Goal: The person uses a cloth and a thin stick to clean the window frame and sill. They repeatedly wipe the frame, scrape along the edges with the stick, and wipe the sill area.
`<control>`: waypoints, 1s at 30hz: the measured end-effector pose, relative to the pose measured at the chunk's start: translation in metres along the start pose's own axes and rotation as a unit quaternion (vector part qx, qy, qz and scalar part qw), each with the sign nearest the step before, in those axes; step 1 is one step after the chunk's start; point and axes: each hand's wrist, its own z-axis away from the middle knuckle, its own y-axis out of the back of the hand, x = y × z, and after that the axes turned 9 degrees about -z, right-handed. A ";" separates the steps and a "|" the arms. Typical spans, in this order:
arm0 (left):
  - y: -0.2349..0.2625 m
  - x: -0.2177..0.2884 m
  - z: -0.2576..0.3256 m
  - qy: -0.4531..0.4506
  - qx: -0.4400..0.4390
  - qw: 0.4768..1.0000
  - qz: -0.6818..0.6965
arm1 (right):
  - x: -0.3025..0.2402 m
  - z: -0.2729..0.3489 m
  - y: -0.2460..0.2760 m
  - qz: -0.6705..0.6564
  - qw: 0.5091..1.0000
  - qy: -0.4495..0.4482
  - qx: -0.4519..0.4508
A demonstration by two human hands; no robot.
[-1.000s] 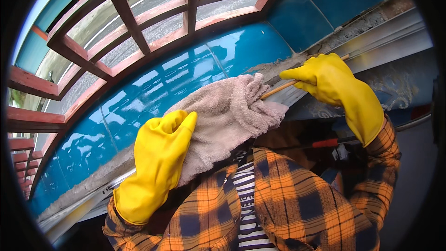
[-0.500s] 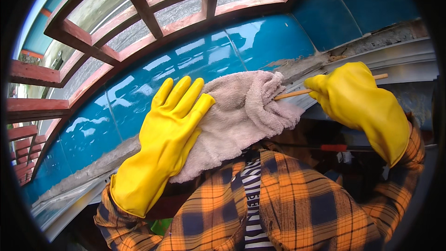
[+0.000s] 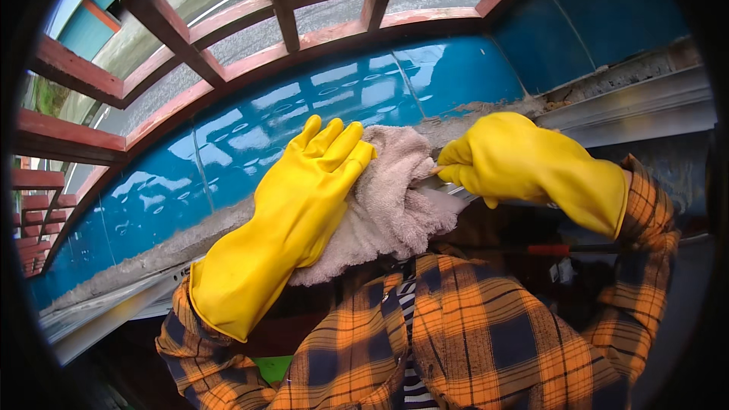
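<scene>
A pinkish-grey terry towel [image 3: 391, 190] lies bunched over the window sill and metal track. My left hand [image 3: 311, 182], in a long yellow rubber glove, rests on the towel's left part with its fingers stretched out. On the other side, my right hand [image 3: 516, 163], gloved the same way, is closed around a thin wooden stick [image 3: 438, 170]. Only a short bit of the stick shows between the fingers and the towel folds; its far end is hidden in the cloth.
Wet blue tiles [image 3: 250, 133] cover the ledge beyond the towel. A reddish lattice railing [image 3: 250, 68] curves along the outer side, with a road behind it. Silvery window track [image 3: 638, 118] runs along the right, beside rough cement [image 3: 607, 83].
My right hand has moved left along the stick toward the towel, and less of the stick shows. My left hand has shifted right, and the towel is more bunched between the hands.
</scene>
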 end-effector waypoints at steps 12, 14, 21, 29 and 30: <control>0.032 0.043 0.026 0.067 0.072 0.991 0.094 | 0.029 0.011 -0.024 -0.059 0.981 0.186 0.021; 0.019 0.068 0.047 0.097 0.122 0.984 0.089 | 0.038 0.008 -0.027 0.006 0.957 0.289 0.001; -0.003 0.186 0.100 0.365 0.107 0.924 -0.029 | 0.051 0.010 -0.032 0.063 0.936 0.306 -0.163; -0.057 0.184 0.142 0.467 0.139 0.788 0.376 | 0.056 0.021 -0.055 0.022 0.979 0.174 -0.107; -0.066 0.186 0.158 0.456 0.140 0.741 0.473 | 0.049 0.026 -0.054 0.017 0.982 0.147 -0.118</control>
